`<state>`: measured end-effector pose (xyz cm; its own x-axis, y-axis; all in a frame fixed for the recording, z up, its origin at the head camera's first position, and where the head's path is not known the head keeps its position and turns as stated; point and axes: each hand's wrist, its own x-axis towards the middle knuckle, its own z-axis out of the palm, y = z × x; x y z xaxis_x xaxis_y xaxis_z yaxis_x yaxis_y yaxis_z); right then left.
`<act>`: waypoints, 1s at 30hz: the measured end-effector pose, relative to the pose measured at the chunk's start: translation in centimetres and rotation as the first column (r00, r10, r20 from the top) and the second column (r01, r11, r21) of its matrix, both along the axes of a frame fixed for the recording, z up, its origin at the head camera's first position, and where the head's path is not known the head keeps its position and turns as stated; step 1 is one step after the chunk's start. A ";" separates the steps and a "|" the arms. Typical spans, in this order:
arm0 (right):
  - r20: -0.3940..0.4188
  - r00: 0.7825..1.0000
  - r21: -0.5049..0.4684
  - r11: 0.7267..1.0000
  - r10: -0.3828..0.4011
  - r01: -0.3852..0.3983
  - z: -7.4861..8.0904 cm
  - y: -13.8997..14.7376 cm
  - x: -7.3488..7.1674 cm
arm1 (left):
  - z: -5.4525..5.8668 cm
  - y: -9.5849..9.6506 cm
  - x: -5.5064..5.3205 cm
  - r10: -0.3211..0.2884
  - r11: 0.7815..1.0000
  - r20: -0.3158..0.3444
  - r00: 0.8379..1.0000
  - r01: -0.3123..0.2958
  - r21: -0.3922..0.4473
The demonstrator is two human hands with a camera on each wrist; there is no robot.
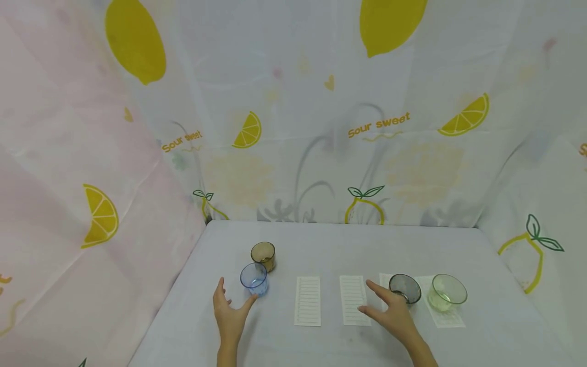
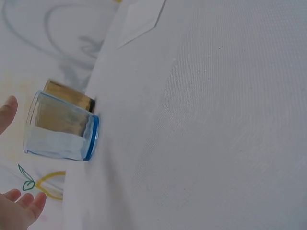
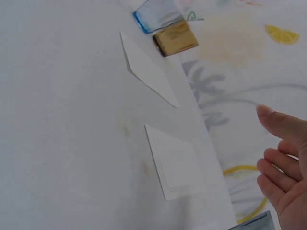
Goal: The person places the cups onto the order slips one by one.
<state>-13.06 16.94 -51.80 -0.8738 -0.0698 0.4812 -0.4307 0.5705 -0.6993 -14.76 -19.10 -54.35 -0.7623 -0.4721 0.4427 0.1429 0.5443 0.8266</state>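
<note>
My left hand (image 1: 230, 317) is held just in front of a clear blue glass cup (image 1: 255, 280), thumb and fingers spread wide apart with nothing between them. In the left wrist view the blue cup stands upright between the thumb and the other fingers, apart from both. Close behind it is an amber glass cup (image 1: 263, 252). On the other side, my right hand (image 1: 395, 317) hovers empty, thumb and forefinger apart, over the edge of a lined paper slip (image 1: 354, 300). It partly covers a dark grey glass cup (image 1: 405, 289).
A pale green glass cup (image 1: 447, 293) stands at the right on another lined slip (image 1: 447, 320). One more slip (image 1: 308, 300) lies mid-table, right of the blue cup. Lemon-printed cloth (image 1: 293, 168) hangs behind and at both sides of the white table (image 1: 330, 244).
</note>
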 end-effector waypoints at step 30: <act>0.232 0.973 0.053 0.998 0.015 -0.028 -6.3 -0.8 -2.6 | -1.3 -0.1 -1.3 -0.064 0.993 0.123 0.990 0.050 0.111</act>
<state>-15.62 16.12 -58.08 -0.9590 -0.1110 0.2606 -0.2733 0.6040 -0.7487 -16.09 -19.23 -55.66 -0.8358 -0.4659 0.2903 0.0622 0.4451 0.8933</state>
